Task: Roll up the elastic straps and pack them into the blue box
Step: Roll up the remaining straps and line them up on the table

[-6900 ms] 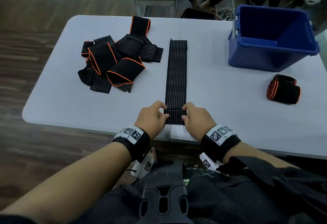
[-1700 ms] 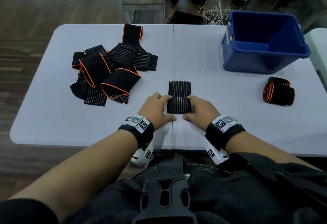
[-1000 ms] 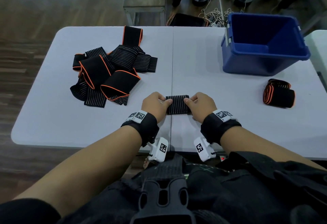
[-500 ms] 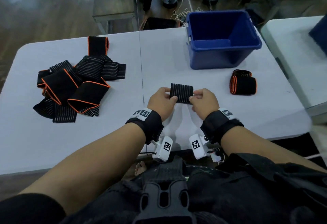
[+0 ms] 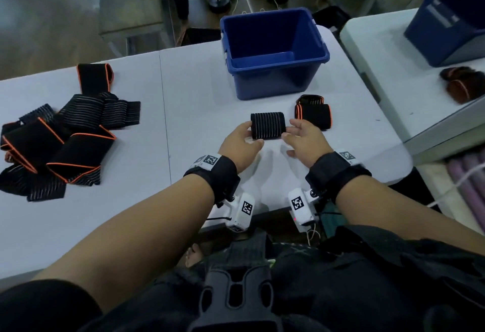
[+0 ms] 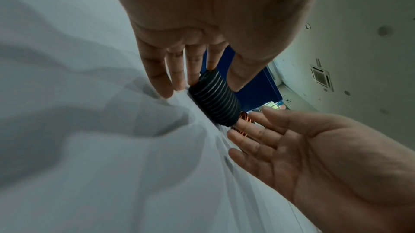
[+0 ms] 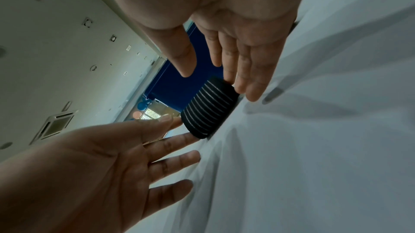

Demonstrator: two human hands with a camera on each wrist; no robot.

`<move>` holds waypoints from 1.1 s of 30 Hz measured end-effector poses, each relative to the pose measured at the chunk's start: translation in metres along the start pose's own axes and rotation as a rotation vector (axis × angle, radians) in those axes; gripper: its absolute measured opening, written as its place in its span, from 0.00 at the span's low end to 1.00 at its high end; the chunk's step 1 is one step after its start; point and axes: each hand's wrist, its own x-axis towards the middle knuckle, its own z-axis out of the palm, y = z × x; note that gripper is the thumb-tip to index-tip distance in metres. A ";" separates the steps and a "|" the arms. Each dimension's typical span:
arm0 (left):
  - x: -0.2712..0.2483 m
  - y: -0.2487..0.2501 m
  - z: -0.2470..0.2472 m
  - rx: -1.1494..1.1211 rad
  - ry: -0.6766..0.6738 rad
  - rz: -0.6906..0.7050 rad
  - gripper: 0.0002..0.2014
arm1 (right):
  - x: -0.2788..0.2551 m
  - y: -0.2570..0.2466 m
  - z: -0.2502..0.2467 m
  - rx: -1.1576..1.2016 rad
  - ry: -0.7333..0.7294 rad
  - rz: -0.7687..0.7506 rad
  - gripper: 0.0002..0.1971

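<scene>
My left hand (image 5: 242,142) and right hand (image 5: 304,140) flank the rolled black ribbed strap (image 5: 267,125), which lies on the white table (image 5: 194,111) just in front of the blue box (image 5: 273,51). The fingers of both hands are straight and spread; the left fingertips (image 6: 195,78) touch one end of the roll and the right fingertips (image 7: 229,75) touch the other, neither curling round it. A second rolled strap with orange edging (image 5: 313,115) sits just beside my right hand. A heap of unrolled straps (image 5: 60,135) lies well apart on the left.
</scene>
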 end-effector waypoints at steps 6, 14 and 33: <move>-0.006 -0.018 -0.020 -0.039 0.120 -0.102 0.22 | -0.003 -0.004 0.001 -0.153 0.045 -0.094 0.17; -0.047 -0.067 -0.096 0.000 0.389 -0.187 0.16 | -0.011 -0.028 0.083 -0.356 -0.235 -0.269 0.12; -0.114 -0.189 -0.262 0.336 0.538 -0.402 0.19 | -0.039 -0.063 0.264 -0.531 -0.571 -0.359 0.07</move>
